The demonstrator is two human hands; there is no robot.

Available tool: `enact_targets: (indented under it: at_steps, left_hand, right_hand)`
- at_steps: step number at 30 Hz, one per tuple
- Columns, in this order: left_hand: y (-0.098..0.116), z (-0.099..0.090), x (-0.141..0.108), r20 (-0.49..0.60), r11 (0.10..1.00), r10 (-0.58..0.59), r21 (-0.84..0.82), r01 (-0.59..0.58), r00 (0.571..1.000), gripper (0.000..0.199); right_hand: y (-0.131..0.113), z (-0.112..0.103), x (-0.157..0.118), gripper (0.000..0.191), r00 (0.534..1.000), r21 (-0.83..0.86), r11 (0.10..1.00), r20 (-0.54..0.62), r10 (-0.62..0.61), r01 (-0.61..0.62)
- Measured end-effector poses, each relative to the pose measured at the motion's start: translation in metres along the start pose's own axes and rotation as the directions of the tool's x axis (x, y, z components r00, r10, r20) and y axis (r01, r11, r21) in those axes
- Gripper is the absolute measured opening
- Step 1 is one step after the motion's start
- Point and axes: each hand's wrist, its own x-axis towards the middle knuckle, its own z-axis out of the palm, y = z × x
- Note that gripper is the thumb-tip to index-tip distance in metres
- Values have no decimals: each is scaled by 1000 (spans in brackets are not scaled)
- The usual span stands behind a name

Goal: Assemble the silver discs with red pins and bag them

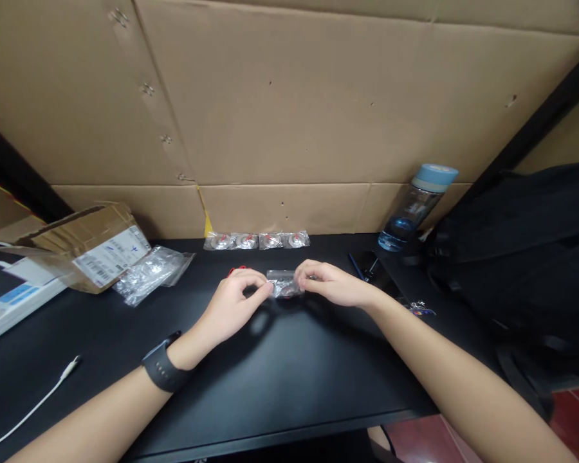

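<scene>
Between my two hands is a small clear plastic bag (284,283) with something dark and reddish inside that I cannot make out. My left hand (238,299) pinches the bag's left edge between thumb and fingers. At its right edge the fingers of my right hand (325,281) are closed on the plastic. A bit of red wire (236,270) shows just behind my left hand. Beyond the hands, several round silvery parts in clear bags (258,240) lie in a row along the cardboard wall.
At the left stand an open cardboard box (103,251), some clear plastic bags (152,273), a white power strip (24,305) and a white cable (43,399). On the right are a blue-capped water bottle (412,209), a dark phone (376,273), a keychain (421,308) and a black backpack (521,257).
</scene>
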Motion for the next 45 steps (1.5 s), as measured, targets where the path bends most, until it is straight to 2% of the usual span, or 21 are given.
enact_targets:
  at_steps: [6, 10, 14, 19, 24, 28, 32, 35, 39, 42, 45]
  left_hand:
    - [-4, 5, 0, 11, 968, 18, 248, -20, 1000, 28]
    - [-9, 10, -2, -12, 908, 121, 406, -106, 993, 29]
    - [-10, 11, -3, -8, 874, 150, 469, -129, 989, 28]
    - [-9, 10, -3, 30, 852, 225, 478, -212, 974, 11]
    - [-12, 11, -2, 124, 810, 314, 483, -333, 941, 24]
    - [-10, 9, -2, 207, 838, 267, 432, -333, 941, 28]
    - [-8, 8, -3, 228, 850, 253, 413, -328, 940, 33]
    - [-10, 9, -4, 180, 839, 260, 444, -315, 949, 26]
    - [-11, 10, -3, 84, 857, 254, 442, -265, 963, 16]
    - [-9, 10, -2, 0, 901, 207, 391, -190, 978, 15]
    - [-5, 9, -2, -35, 936, 152, 326, -133, 988, 14]
  right_hand:
    - [7, 12, 1, 12, 996, -223, 973, -76, 49, -65]
    - [9, 22, -1, 12, 993, -341, 939, -121, 8, -49]
    - [3, 25, -4, 10, 987, -422, 906, -150, -65, -5]
    - [1, 23, -5, 27, 965, -496, 847, -66, -255, 190]
    - [4, 22, -5, 35, 968, -538, 815, 9, -250, 216]
    - [2, 20, -7, 48, 969, -533, 813, 73, -234, 237]
    - [0, 23, -6, 36, 973, -517, 828, 51, -224, 218]
    - [0, 25, -4, 26, 974, -511, 837, 2, -226, 195]
    - [-4, 25, -3, 24, 974, -460, 872, -61, -218, 166]
    - [-7, 24, -3, 22, 974, -332, 933, -126, -187, 137]
    - [-7, 26, -2, 22, 971, -166, 979, -191, -147, 116]
